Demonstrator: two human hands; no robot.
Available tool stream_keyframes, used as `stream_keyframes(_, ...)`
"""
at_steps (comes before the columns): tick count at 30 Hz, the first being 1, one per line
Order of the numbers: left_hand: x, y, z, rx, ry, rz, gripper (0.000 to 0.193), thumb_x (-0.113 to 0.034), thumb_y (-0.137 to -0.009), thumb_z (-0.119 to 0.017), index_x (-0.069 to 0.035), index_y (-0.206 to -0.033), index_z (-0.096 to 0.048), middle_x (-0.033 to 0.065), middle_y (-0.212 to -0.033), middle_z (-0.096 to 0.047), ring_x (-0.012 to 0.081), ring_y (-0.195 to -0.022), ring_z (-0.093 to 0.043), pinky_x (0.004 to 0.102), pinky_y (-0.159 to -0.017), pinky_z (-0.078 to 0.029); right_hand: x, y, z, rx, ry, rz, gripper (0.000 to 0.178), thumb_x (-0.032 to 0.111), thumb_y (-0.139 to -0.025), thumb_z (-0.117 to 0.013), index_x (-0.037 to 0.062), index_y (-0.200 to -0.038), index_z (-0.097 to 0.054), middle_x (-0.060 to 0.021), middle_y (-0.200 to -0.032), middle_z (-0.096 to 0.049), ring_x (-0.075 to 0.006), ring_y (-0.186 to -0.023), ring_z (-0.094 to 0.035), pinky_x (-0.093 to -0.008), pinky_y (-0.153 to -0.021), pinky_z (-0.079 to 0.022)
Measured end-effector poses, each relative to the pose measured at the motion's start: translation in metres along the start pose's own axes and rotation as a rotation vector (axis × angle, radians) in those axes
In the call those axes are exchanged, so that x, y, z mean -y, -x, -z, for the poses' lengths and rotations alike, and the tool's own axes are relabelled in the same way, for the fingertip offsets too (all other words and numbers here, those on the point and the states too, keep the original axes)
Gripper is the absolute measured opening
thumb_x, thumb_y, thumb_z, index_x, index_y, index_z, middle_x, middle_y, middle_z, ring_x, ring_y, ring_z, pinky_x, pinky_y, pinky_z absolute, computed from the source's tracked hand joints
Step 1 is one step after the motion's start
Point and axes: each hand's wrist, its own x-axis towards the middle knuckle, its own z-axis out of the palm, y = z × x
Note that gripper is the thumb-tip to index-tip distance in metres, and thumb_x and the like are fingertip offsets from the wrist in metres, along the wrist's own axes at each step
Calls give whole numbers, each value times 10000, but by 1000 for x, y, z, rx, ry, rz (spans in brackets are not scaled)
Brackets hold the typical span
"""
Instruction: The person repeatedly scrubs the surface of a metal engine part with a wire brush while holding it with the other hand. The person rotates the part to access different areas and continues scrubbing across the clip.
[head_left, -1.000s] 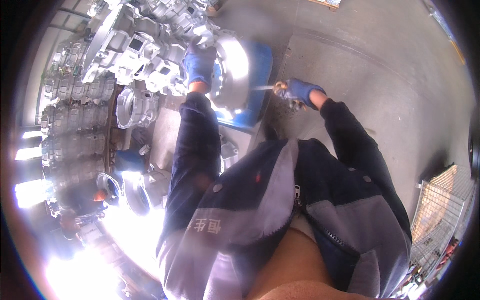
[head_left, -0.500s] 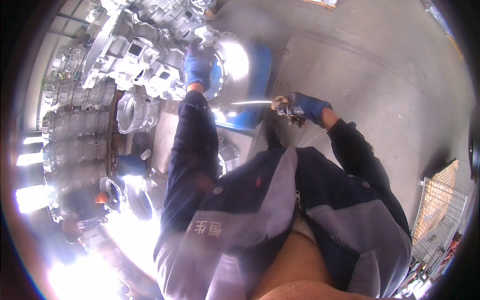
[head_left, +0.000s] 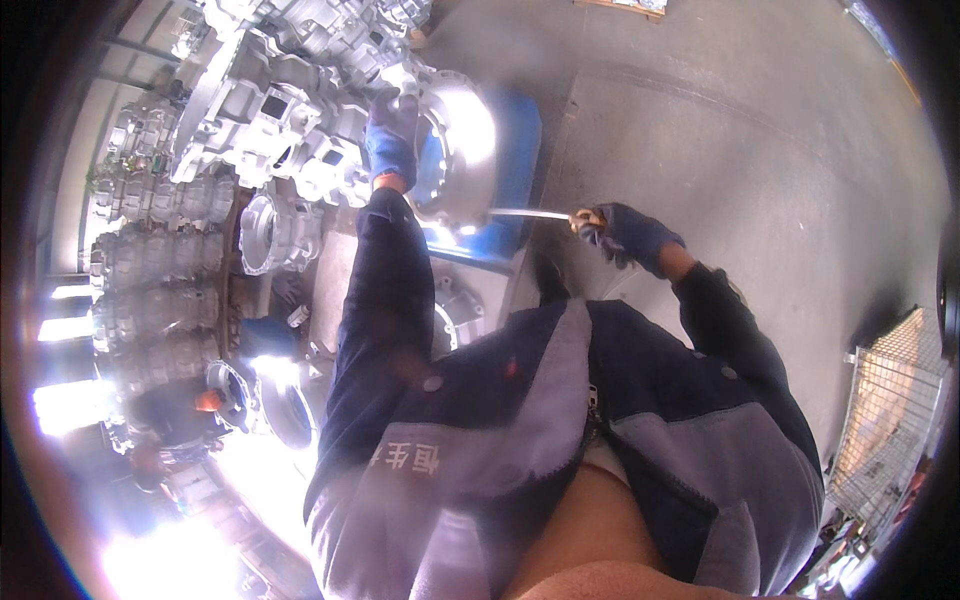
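A round silver metal casting (head_left: 475, 165) with a wide flanged rim stands on a blue surface (head_left: 515, 160). My left hand (head_left: 392, 138), in a blue glove, is closed on the casting's left rim; its fingertips are partly lost in glare. In my gloved right hand (head_left: 632, 236) is a slim, file-like metal tool (head_left: 535, 213) with a tan handle. Its blade points left, and the tip lies at the casting's lower right edge. Whether the tip touches the metal, I cannot tell.
Large silver housings (head_left: 270, 110) crowd the far left, with stacked rows of castings (head_left: 155, 260) beyond. Another casting (head_left: 458, 315) lies near my left forearm. A co-worker (head_left: 170, 410) is at the left by ring-shaped parts. A wire mesh cage (head_left: 890, 410) stands at right.
My right hand has moved right and slightly nearer, drawing the tool along with it. My left hand stays at the casting's rim, almost unmoved.
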Motion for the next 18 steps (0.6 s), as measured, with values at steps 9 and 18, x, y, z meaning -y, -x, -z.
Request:
stream_keyframes(9, -28, 10, -2, 8, 185, 3, 262, -236, -933, -585, -100, -1156, -565, 5, -1010, -602, 114, -881, -536, 272, -811, -446, 49, -26, 19, -369, -185, 256, 360, 356, -936, -525, 80, -1146, -623, -58, -818, -630, -132, -697, -572, -285, -651, -448)
stream_keyframes(18, -43, 7, -7, -39, 484, 218, 173, -175, -882, -585, -123, -1046, -562, -6, -893, -566, 117, -765, -522, 297, -627, -449, 2, 24, -26, -74, -69, 187, 274, 201, -893, -567, 39, -1107, -620, -28, -785, -622, -106, -643, -560, -270, -542, -441)
